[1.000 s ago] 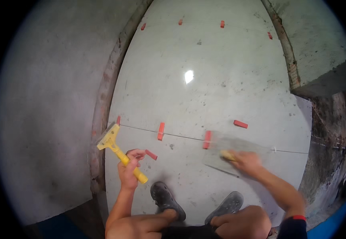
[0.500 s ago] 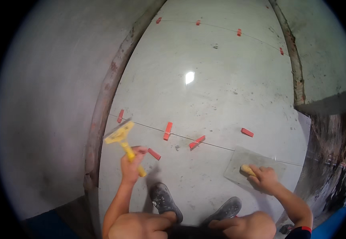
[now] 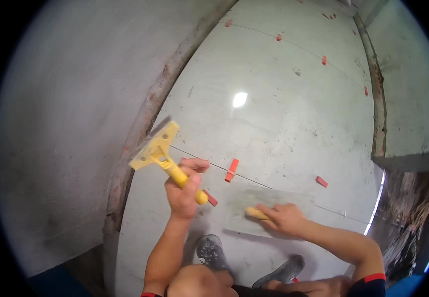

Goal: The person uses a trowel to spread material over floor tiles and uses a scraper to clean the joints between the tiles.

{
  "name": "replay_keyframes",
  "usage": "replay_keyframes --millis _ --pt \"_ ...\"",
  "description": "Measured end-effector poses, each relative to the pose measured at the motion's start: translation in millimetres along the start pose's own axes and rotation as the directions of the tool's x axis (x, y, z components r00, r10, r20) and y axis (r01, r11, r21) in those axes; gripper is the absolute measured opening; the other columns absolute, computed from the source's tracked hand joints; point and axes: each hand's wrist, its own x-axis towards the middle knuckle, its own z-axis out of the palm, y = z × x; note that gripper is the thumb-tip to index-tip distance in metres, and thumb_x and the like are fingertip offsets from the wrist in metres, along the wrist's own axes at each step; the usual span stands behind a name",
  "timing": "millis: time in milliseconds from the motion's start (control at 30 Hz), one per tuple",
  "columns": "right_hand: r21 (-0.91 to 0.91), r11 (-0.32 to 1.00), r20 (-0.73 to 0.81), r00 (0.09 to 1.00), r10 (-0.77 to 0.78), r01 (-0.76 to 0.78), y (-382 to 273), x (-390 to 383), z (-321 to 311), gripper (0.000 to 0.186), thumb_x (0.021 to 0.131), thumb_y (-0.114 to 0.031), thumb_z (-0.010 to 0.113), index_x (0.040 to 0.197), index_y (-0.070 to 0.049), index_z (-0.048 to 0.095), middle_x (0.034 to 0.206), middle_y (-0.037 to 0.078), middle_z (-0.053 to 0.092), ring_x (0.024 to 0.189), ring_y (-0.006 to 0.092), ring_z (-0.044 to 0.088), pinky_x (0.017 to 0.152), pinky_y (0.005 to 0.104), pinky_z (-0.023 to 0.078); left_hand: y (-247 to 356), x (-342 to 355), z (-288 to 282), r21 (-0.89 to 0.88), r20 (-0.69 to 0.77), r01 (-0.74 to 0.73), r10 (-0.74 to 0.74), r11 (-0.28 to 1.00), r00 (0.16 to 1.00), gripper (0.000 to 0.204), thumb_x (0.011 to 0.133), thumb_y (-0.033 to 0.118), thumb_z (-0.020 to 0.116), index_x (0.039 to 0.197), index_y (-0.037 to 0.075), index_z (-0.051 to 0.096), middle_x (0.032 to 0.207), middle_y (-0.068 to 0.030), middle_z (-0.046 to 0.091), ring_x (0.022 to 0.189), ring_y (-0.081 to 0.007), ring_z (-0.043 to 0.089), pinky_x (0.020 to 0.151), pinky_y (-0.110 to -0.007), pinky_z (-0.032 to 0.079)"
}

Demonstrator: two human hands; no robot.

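My left hand point(image 3: 183, 195) is closed round the handle of a wide-bladed yellow scraper point(image 3: 156, 147), raised with its head pointing up and left. My right hand point(image 3: 287, 218) grips the yellow handle of a grey flat trowel point(image 3: 239, 198), its plate lying over the tile joint. Close by, a red levelling wedge point(image 3: 231, 170) stands across the joint, between scraper and trowel. A loose red wedge point(image 3: 211, 199) lies beside my left hand, partly behind the scraper's handle end. Another wedge point(image 3: 321, 181) lies loose beyond the trowel's right side.
Large pale tiles point(image 3: 269, 119) cover the floor. Several wedges point(image 3: 278, 37) sit along a farther joint. A rough gap point(image 3: 160, 94) runs beside the grey wall point(image 3: 71, 123) at left. My dark shoes point(image 3: 212, 251) stand at the near side. Rough debris point(image 3: 407, 213) lies at right.
The trowel has slid left along the joint; the slanted wedge that stood there no longer shows. My left hand has raised the scraper. The whole view has shifted, moving the floor rightward.
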Motion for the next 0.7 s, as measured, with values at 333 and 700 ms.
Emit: replay_keyframes --millis 333,700 --pt "-0.032 0.999 -0.239 0.971 -0.001 -0.006 35.4 75.8 33.8 0.054 0.093 -0.037 0.062 0.142 -0.021 0.046 0.078 0.012 0.062 0.064 0.0329 0.062 0.057 0.0446 0.05 3.8 -2.8 -48.0 0.087 -0.276 -0.1 0.121 0.991 0.953 0.016 0.088 0.014 0.054 0.08 0.0 0.051 0.109 -0.0203 0.063 0.098 -0.0242 0.059 0.093 -0.04 0.045" --pt "0.012 0.996 -0.055 0.995 -0.083 0.084 -18.1 97.1 27.5 0.056 0.094 -0.04 0.061 0.145 -0.025 0.044 0.082 0.011 0.063 0.065 0.0313 0.063 0.058 0.0439 0.052 49.3 -25.0 -104.2 0.19 -0.303 -0.304 0.351 0.933 0.886 0.017 0.086 0.015 0.05 0.08 0.0 0.048 0.104 -0.0274 0.059 0.094 -0.0291 0.057 0.09 -0.044 0.046"
